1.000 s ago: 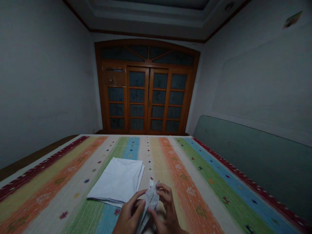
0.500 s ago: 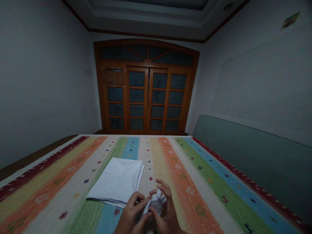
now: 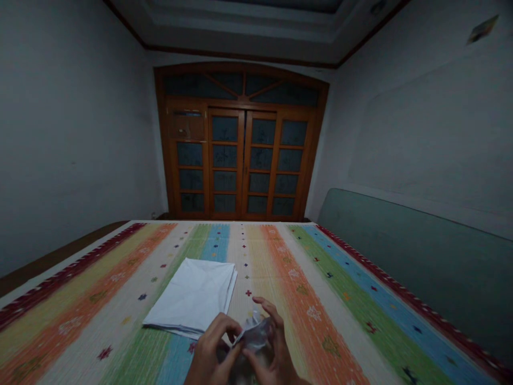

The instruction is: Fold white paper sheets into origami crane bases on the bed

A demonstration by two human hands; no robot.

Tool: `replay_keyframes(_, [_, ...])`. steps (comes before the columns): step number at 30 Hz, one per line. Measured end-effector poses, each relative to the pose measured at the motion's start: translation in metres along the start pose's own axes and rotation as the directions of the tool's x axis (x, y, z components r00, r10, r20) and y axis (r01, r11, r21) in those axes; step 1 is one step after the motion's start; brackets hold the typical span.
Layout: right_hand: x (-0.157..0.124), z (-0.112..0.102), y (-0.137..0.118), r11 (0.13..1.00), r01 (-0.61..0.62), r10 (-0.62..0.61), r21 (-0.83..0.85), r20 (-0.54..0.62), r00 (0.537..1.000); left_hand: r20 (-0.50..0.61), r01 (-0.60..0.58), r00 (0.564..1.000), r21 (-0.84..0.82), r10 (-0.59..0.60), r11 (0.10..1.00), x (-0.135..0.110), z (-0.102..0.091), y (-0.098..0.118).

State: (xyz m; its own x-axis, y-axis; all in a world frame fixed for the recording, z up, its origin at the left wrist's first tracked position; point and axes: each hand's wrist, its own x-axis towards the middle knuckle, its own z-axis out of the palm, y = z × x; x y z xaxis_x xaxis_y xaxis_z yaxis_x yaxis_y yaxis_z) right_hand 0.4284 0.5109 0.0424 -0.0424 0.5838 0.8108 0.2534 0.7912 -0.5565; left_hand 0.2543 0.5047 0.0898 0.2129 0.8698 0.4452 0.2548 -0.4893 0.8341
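Observation:
A crumpled, greyish, see-through plastic bag (image 3: pixel 257 337) is held between my two hands at the bottom of the view, above the striped cloth. My left hand (image 3: pixel 214 350) pinches its left edge between thumb and fingers. On the other side, my right hand (image 3: pixel 276 347) curls around the bag, its thumb pressed on the near face and its index finger raised over the top. The lower part of the bag is partly hidden by my thumbs. Just beyond my left hand lies a folded stack of white sheets (image 3: pixel 192 294), flat on the cloth.
A multicoloured striped cloth (image 3: pixel 316 321) covers the table. Along the right runs a grey-green panel (image 3: pixel 401 251) against the wall. Wooden doors with glass panes (image 3: pixel 244 160) stand beyond the table's far end.
The plastic bag has spread wider between my hands and shows more of its see-through surface. My hands have shifted slightly; the white stack stays where it was.

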Motion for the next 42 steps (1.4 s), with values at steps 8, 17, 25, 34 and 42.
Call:
replay_keyframes(8, [0.005,0.001,-0.013,0.865,-0.308,0.267,0.396,0.157,0.951,0.117,0.179,0.981,-0.199,-0.158,0.964,0.0,-0.004,0.011])
replay_keyframes(17, [0.016,0.002,-0.014,0.787,-0.44,0.422,0.432,0.143,0.895,0.168,0.332,0.943,-0.403,-0.287,0.853,0.006,0.002,0.001])
replay_keyframes(25, [0.017,0.005,-0.001,0.648,-0.612,0.614,0.453,0.164,0.772,0.149,0.28,0.959,-0.373,-0.241,0.884,0.006,0.0,-0.012])
replay_keyframes(34, [0.012,0.006,0.002,0.55,-0.685,0.612,0.478,0.328,0.72,0.18,0.406,0.914,-0.39,-0.364,0.827,0.004,0.006,-0.017])
replay_keyframes(42, [0.009,0.008,0.002,0.593,-0.678,0.613,0.435,0.301,0.73,0.029,0.367,0.919,-0.431,-0.393,0.824,0.01,0.003,-0.013])
